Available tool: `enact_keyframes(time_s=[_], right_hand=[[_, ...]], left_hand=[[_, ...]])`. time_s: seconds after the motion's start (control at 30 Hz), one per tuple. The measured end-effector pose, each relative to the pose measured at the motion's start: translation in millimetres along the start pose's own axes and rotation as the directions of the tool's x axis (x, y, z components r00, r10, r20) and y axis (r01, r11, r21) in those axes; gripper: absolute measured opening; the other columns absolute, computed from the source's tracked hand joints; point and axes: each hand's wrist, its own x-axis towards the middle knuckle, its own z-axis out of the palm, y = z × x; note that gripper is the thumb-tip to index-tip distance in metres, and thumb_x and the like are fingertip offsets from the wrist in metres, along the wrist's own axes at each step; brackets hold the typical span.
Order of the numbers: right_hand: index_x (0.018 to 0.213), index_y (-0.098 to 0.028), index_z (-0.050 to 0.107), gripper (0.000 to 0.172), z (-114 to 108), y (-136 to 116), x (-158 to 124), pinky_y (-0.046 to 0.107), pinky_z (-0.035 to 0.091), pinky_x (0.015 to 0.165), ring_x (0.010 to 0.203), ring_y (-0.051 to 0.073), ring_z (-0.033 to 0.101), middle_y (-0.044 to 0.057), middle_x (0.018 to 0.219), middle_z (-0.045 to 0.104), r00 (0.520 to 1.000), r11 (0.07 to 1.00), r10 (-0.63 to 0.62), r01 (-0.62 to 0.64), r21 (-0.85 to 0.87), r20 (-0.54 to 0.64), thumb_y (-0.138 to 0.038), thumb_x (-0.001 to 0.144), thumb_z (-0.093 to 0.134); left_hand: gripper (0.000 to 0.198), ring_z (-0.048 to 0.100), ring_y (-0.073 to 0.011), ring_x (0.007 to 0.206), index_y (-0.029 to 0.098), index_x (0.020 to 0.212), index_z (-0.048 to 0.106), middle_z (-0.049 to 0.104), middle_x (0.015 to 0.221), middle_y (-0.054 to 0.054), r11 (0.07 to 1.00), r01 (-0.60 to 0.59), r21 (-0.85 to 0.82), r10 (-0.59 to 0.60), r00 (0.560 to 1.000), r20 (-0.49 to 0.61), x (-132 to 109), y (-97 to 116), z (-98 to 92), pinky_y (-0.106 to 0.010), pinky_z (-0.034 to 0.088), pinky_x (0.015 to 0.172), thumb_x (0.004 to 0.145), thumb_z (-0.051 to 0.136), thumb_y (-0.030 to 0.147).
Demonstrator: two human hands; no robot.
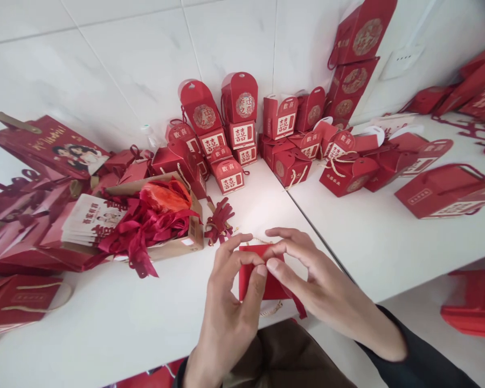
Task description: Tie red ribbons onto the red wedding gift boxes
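Note:
A small red gift box or bag (pixel 275 288) with twisted cream rope handles stands at the front of the white table, below my hands. Over its top, my left hand (pixel 236 293) has thumb and forefinger pinched together. My right hand (pixel 307 269) comes in from the other side, its thumb and forefinger closed and their tips meeting the left ones. Whatever lies between the fingertips is hidden. A dark red ribbon end (pixel 300 308) hangs out beneath my right hand, by the box's side.
A cardboard box (pixel 178 248) of red ribbons is on the left, beside stacked cards (pixel 87 218). Dark red cords or ribbons (pixel 220 218) lie behind my hands. Several red gift boxes (pixel 242 108) stand along the tiled wall. A red stool (pixel 472 302) is at right.

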Motion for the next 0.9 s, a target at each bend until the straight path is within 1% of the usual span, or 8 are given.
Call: enact_keyframes(time_s=[0.07, 0.1, 0.17, 0.23, 0.33, 0.43, 0.63, 0.9], right_hand=[[0.098, -0.032, 0.069, 0.021, 0, -3, 5, 0.039, 0.043, 0.111, 0.141, 0.024, 0.045, 0.002, 0.139, 0.057, 0.999, 0.999, 0.021, -0.022, 0.036, 0.031, -0.049, 0.103, 0.057], [0.096, -0.031, 0.069, 0.021, 1, -4, 7, 0.04, 0.042, 0.112, 0.14, 0.024, 0.046, 0.003, 0.137, 0.058, 1.0, 1.0, 0.017, -0.017, 0.026, 0.017, -0.048, 0.102, 0.058], [0.095, -0.029, 0.068, 0.019, 2, -1, 11, 0.043, 0.039, 0.115, 0.141, 0.025, 0.045, 0.005, 0.135, 0.059, 1.0, 0.999, -0.006, 0.006, -0.032, -0.017, -0.043, 0.102, 0.058], [0.095, -0.028, 0.068, 0.018, 5, 3, 13, 0.044, 0.039, 0.116, 0.141, 0.026, 0.045, 0.007, 0.137, 0.059, 1.0, 0.995, -0.024, 0.022, -0.097, -0.015, -0.04, 0.102, 0.057], [0.096, -0.026, 0.069, 0.02, 8, 9, 15, 0.046, 0.042, 0.114, 0.141, 0.026, 0.046, 0.009, 0.139, 0.058, 0.998, 0.983, -0.061, 0.06, -0.175, 0.001, -0.036, 0.103, 0.054], [0.097, -0.025, 0.07, 0.02, 10, 10, 18, 0.047, 0.041, 0.116, 0.141, 0.025, 0.046, 0.011, 0.14, 0.058, 0.995, 0.97, -0.093, 0.095, -0.226, 0.019, -0.032, 0.103, 0.052], [0.098, -0.022, 0.071, 0.021, 16, 6, 26, 0.047, 0.041, 0.118, 0.139, 0.025, 0.048, 0.013, 0.138, 0.059, 0.994, 0.972, -0.085, 0.099, -0.214, 0.074, -0.026, 0.101, 0.051], [0.093, -0.022, 0.069, 0.019, 18, 9, 25, 0.047, 0.038, 0.119, 0.14, 0.025, 0.046, 0.011, 0.139, 0.058, 0.995, 0.976, -0.048, 0.065, -0.21, 0.089, -0.024, 0.101, 0.052]], left_hand=[[0.008, 0.049, -0.0258, 0.138, 0.028, 0.104, 0.064, 0.057, 0.137, -0.007, 0.998, 0.005, 0.065, -0.003, 1.0, -0.028, -4, -3, -0.6, -0.048, 0.044, 0.113, 0.1, 0.058, 0.03], [0.013, 0.05, -0.0267, 0.136, 0.029, 0.111, 0.062, 0.056, 0.137, -0.008, 0.993, 0.006, 0.122, -0.002, 0.999, -0.033, -7, -5, -0.5, -0.049, 0.045, 0.111, 0.098, 0.06, 0.03], [0.034, 0.054, -0.0277, 0.127, 0.028, 0.127, 0.054, 0.056, 0.132, -0.01, 0.971, 0.015, 0.237, -0.009, 1.0, -0.027, -12, -11, 0.5, -0.05, 0.049, 0.104, 0.095, 0.063, 0.03], [0.041, 0.058, -0.0257, 0.113, 0.028, 0.132, 0.05, 0.058, 0.124, -0.01, 0.956, 0.04, 0.291, -0.036, 0.999, -0.019, -16, -18, 1.6, -0.046, 0.053, 0.094, 0.094, 0.063, 0.03], [0.031, 0.061, -0.0209, 0.1, 0.031, 0.128, 0.052, 0.061, 0.12, -0.006, 0.967, 0.111, 0.229, -0.101, 0.993, -0.054, -20, -23, 2.0, -0.04, 0.055, 0.086, 0.098, 0.059, 0.034], [0.03, 0.062, -0.0194, 0.1, 0.032, 0.128, 0.053, 0.062, 0.123, -0.004, 0.975, 0.185, 0.124, -0.177, 0.981, -0.072, -22, -22, 0.8, -0.038, 0.055, 0.084, 0.099, 0.057, 0.041], [0.031, 0.064, -0.0195, 0.1, 0.03, 0.125, 0.056, 0.064, 0.122, -0.004, 0.971, 0.237, -0.01, -0.237, 0.97, -0.053, -23, -17, 0.0, -0.037, 0.055, 0.086, 0.099, 0.058, 0.046], [0.037, 0.065, -0.0211, 0.103, 0.026, 0.126, 0.055, 0.064, 0.125, -0.008, 0.937, 0.322, -0.134, -0.33, 0.943, -0.036, -23, -20, -2.1, -0.037, 0.055, 0.086, 0.099, 0.057, 0.051]])
